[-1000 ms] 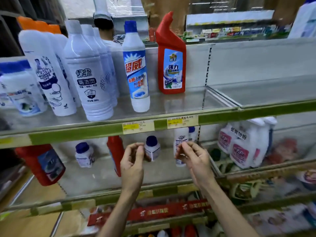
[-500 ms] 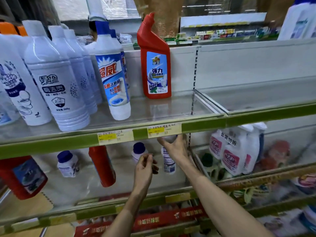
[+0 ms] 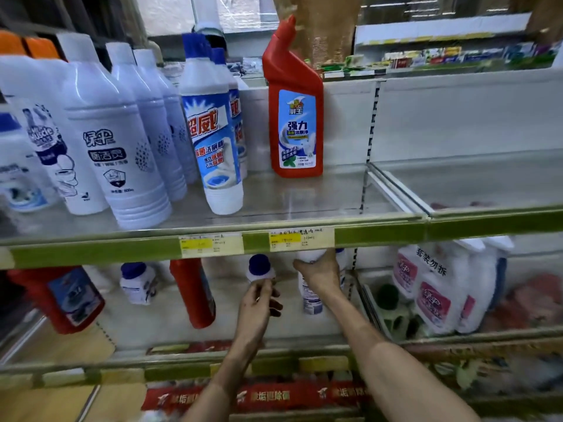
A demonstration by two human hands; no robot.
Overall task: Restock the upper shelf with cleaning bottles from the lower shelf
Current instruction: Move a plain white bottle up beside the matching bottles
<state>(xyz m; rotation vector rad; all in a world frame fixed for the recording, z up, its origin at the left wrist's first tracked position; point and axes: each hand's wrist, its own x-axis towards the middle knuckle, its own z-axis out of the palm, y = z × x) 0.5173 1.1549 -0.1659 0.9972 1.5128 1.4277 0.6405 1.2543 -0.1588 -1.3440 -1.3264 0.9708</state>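
While both of my hands reach in under the green rail (image 3: 380, 236) of the upper shelf (image 3: 304, 196), each has a bottle on the lower shelf (image 3: 152, 324). My right hand (image 3: 320, 271) is curled round the shoulder of the tall white bottle (image 3: 310, 300), just below the rail; I cannot see its cap. My left hand (image 3: 259, 303) pinches the small blue-capped bottle (image 3: 259, 268) by its lower body, a little further below the rail. Both look like stiff, smooth plastic, likely slippery. If it is full, I judge the tall one heavy enough to swing from a top grip, so a hold round its waist seems safer. The small one should lift easily.
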